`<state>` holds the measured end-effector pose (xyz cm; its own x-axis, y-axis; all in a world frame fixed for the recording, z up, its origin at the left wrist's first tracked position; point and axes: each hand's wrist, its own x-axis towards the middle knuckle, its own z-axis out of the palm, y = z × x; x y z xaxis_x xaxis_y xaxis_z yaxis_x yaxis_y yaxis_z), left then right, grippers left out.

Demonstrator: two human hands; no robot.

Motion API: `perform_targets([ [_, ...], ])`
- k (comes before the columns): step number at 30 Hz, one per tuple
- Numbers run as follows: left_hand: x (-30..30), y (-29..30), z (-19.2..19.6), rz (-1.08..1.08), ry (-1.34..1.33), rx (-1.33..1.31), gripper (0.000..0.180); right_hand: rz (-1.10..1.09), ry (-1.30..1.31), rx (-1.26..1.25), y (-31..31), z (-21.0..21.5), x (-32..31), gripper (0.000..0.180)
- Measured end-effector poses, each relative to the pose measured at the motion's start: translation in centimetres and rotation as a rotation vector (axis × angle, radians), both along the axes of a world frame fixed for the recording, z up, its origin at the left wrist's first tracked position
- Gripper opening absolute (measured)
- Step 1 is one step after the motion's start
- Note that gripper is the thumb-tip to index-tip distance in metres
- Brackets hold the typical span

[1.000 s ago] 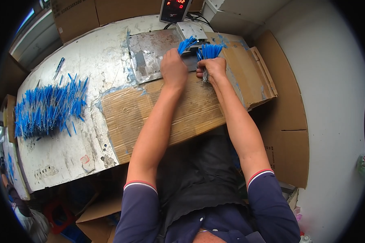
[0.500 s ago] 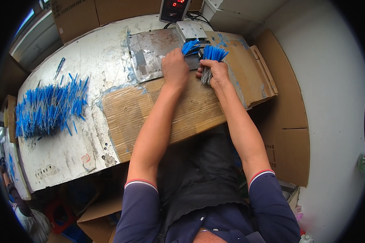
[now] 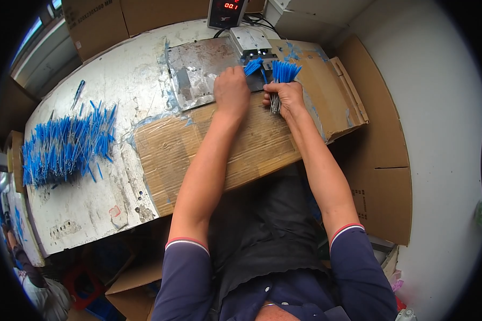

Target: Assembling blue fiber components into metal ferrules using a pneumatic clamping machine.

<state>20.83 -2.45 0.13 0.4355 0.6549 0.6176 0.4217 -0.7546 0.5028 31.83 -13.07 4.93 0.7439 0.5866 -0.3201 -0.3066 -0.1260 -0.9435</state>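
Note:
My left hand [image 3: 232, 91] is closed, blurred by motion, on a small bunch of blue-sleeved wires [image 3: 253, 66] whose blue ends point toward the machine. My right hand [image 3: 286, 98] grips a thicker bundle of blue-sleeved wires [image 3: 286, 71], blue ends up and bare silvery ends hanging below the fingers. Between the hands a single blue piece [image 3: 264, 76] shows; I cannot tell which hand holds it. Just beyond them stands a small silver bench machine [image 3: 250, 41], its front uncovered beside the left bunch.
A large heap of blue-sleeved wires [image 3: 69, 144] lies on the white worktable [image 3: 139, 69], near a pen [image 3: 78, 91]. A metal plate [image 3: 198, 59] and flattened cardboard [image 3: 209, 144] cover the work area. A red digital display [image 3: 227, 13] stands behind. Part of another person [image 3: 43, 294] shows at lower left.
The left hand's bunch has come slightly back toward me from the machine, exposing its front. The right hand's bundle has shifted a little and looks thinner below. The display reading has changed.

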Motion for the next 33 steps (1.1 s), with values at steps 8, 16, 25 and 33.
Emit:
perform_targets([
  [8,0.0,0.0,0.4,0.166,-0.067,-0.104,0.010,-0.055,-0.054,-0.061,1.7,0.3,0.0,0.008],
  [16,0.0,0.5,0.2,0.206,-0.182,-0.140,0.011,-0.102,-0.099,-0.113,3.3,0.6,0.1,0.009],
  [25,-0.2,0.1,0.5,0.135,-0.184,-0.091,0.013,-0.030,0.061,0.120,1.4,-0.4,0.7,0.010],
  [33,-0.4,-0.1,0.9,0.045,-0.120,-0.159,0.014,-0.027,0.037,0.177,0.3,-0.7,0.3,0.012],
])
